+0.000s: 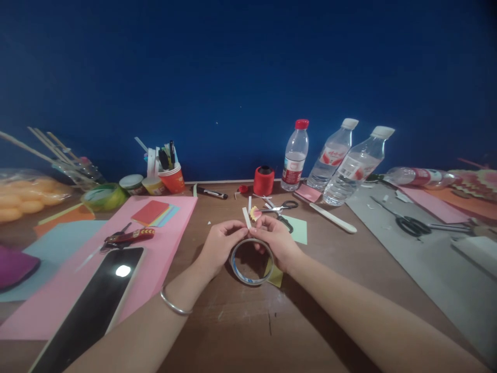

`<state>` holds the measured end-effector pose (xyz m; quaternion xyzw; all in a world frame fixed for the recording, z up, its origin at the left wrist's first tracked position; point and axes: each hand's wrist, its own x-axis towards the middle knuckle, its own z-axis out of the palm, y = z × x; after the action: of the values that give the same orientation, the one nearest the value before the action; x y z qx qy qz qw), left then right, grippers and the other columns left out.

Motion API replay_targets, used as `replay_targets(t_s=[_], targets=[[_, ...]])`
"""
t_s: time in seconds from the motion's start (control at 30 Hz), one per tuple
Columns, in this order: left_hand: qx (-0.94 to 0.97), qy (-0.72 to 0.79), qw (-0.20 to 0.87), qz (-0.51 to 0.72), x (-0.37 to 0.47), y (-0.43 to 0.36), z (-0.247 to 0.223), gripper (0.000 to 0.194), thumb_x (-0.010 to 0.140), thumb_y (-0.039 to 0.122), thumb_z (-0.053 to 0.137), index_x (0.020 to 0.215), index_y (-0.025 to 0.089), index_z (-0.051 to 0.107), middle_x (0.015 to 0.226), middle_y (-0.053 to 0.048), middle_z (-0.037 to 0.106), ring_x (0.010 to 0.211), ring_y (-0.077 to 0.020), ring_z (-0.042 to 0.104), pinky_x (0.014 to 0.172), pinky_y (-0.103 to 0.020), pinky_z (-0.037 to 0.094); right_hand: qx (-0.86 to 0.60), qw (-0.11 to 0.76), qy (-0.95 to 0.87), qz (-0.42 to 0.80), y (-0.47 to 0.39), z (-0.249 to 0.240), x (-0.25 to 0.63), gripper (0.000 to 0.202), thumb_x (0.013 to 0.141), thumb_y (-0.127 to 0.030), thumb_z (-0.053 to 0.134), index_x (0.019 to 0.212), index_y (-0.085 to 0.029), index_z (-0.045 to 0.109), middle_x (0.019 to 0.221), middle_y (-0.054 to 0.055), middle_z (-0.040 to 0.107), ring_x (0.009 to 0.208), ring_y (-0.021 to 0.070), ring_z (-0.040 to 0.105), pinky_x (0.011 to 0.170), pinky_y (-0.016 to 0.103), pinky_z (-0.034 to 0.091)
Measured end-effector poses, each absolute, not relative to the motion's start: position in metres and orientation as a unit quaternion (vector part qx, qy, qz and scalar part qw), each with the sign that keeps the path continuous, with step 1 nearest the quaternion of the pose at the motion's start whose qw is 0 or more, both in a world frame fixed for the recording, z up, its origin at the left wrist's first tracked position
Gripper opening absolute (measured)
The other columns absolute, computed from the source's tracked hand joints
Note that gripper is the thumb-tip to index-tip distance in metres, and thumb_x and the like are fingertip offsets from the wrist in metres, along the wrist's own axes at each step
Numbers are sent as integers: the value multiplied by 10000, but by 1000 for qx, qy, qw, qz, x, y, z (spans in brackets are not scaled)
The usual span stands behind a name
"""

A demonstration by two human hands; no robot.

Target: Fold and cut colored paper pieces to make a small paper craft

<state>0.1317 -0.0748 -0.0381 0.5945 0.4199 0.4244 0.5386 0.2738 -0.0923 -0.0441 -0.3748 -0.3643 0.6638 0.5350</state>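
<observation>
Both hands meet at the middle of the brown table. My left hand [222,244], with a silver bangle on its wrist, is closed, its thumb and finger pinching the lower end of a narrow white strip [246,217]. From the other side my right hand [277,242] is closed at the same spot, fingertips against the strip and the top of a tape roll [252,282]. The roll hangs upright below the fingers, its ring facing the camera. A small yellow and pink paper piece [254,213] lies just beyond the fingertips, near black-handled scissors [289,205].
A phone [91,305] and keys lie on pink paper [171,233] at left. Behind stand a cup of pens [172,179], a red spool [264,181] and bottles [295,160]. A white-handled tool [334,217] and a grey mat [411,264] are at right.
</observation>
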Motion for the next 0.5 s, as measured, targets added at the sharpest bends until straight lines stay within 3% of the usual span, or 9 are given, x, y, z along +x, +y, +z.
replay_targets(t_s=[0.5], targets=[[596, 398, 551, 428, 132, -77, -36, 137, 696, 270, 599, 656, 140, 601, 625, 9, 606, 590, -117, 540, 592, -218, 423, -346, 528, -357, 688, -93, -45, 274, 305, 610, -288, 692, 675, -176, 416, 539, -41, 587, 363, 58, 486, 331, 131, 321]])
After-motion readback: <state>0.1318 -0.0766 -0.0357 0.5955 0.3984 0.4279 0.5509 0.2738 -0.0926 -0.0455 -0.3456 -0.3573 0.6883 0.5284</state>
